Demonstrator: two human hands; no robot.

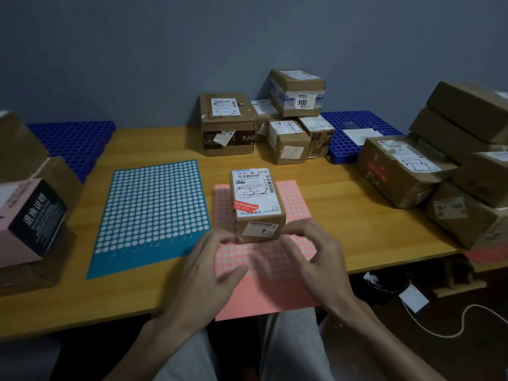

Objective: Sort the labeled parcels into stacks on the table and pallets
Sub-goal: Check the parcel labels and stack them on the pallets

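**ITEM: PARCEL "3-2", WITH SURROUNDINGS**

**Principal item.** One small brown cardboard parcel (257,204), bearing a white shipping label marked "3-2" by hand and a red sticker. It is set flat on the far half of a pink sheet of round dot stickers (275,295), which is laid at the near middle of the light wooden table (357,237).

**Hands.** The left hand (203,273) is held at 7 o'clock of the parcel and the right hand (319,257) at 5 o'clock. On both, the fingers are spread and loosely curved toward the parcel's near corners, and nothing is gripped. Both are blurred, so contact of the fingertips with the cardboard cannot be told.

**Adjacent.** A teal sheet of white dot stickers (154,213) is laid flat at 9 o'clock, just beside the pink sheet.

**Further out.**
- 12 o'clock: a large brown box marked "5-2" (226,123), with smaller cartons to its right and a box labelled "004" (297,92) stacked on top of them.
- 1 o'clock: a blue perforated plastic pallet (343,125).
- 3 o'clock: a pile of brown boxes, one marked "5-3" (398,169).
- 9 o'clock, at the table edge: a pink and black carton (30,218) among brown boxes.
- 10 o'clock: a second blue pallet (74,138).
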